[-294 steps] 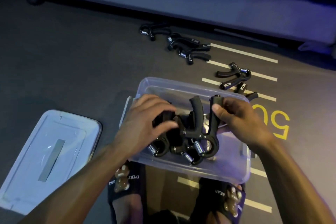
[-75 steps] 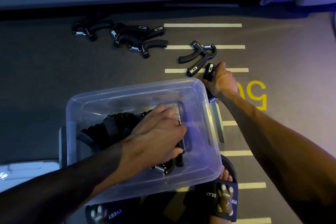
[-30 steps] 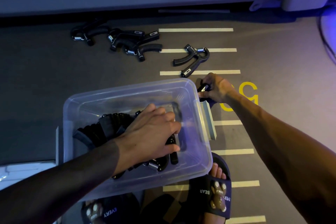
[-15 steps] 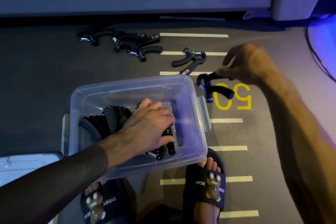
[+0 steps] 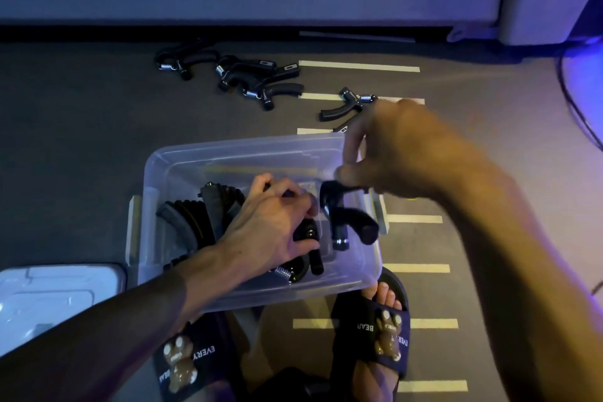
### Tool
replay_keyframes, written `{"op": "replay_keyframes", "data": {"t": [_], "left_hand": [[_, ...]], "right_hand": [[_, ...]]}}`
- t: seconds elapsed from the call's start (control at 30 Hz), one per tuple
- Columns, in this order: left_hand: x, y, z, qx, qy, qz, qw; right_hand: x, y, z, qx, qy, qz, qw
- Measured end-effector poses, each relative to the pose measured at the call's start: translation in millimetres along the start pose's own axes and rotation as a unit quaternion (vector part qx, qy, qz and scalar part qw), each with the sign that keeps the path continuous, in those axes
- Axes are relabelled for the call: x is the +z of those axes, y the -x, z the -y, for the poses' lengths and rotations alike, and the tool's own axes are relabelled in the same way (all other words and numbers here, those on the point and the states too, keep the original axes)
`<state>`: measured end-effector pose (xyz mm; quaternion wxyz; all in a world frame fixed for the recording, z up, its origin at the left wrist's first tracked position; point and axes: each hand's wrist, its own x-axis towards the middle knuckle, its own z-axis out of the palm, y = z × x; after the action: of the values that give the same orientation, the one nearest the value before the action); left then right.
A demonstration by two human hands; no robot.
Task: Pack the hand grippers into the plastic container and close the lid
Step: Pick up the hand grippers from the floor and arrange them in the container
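A clear plastic container (image 5: pixel 228 153) sits on the floor in front of my feet. Several black hand grippers (image 5: pixel 195 222) stand packed in its left half. My left hand (image 5: pixel 270 232) is inside the container, fingers curled round the packed grippers there. My right hand (image 5: pixel 398 153) hovers over the container's right end and pinches one black hand gripper (image 5: pixel 346 219) by its top, so that it hangs into the container. The container's lid (image 5: pixel 55 300) lies on the floor at the lower left.
Several loose hand grippers (image 5: pixel 248 78) lie on the floor beyond the container, and one more gripper (image 5: pixel 349 104) lies just behind my right hand. White floor stripes (image 5: pixel 359 66) run to the right. My feet in dark slippers (image 5: pixel 381 333) are below the container. A wall base runs along the top.
My right hand has carried the gripper left from above the floor to over the container's right end. My left hand has stayed on the packed grippers.
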<state>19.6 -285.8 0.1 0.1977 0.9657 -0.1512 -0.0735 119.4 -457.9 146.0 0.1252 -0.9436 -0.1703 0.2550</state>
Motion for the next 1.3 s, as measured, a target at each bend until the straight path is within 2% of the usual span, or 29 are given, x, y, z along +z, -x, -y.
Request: {"op": "replay_keyframes", "data": {"t": [0.23, 0.47, 0.63, 0.77, 0.9, 1.03, 1.3], "left_hand": [[2, -3, -3, 0.027, -0.023, -0.039, 0.999], [-2, -1, -1, 0.022, -0.017, -0.050, 0.998], [-9, -5, -5, 0.033, -0.042, 0.022, 0.998], [-10, -8, -5, 0.054, -0.040, 0.049, 0.997], [-9, -8, 0, 0.085, -0.017, 0.013, 0.996], [-8, -10, 3, 0.087, -0.006, 0.015, 0.996], [-11, -13, 3, 0.059, -0.032, 0.071, 0.995]], "right_hand": [[71, -39, -4, 0.040, 0.027, 0.116, 0.992], [98, -52, -2, 0.033, 0.081, 0.201, 0.976], [90, -55, -1, 0.035, 0.086, 0.245, 0.965], [86, -57, 2, 0.041, 0.073, 0.267, 0.960], [86, -58, 2, 0.047, 0.053, 0.287, 0.955], [86, -58, -1, 0.053, 0.016, 0.309, 0.950], [92, -60, -5, 0.074, -0.062, 0.344, 0.934]]}}
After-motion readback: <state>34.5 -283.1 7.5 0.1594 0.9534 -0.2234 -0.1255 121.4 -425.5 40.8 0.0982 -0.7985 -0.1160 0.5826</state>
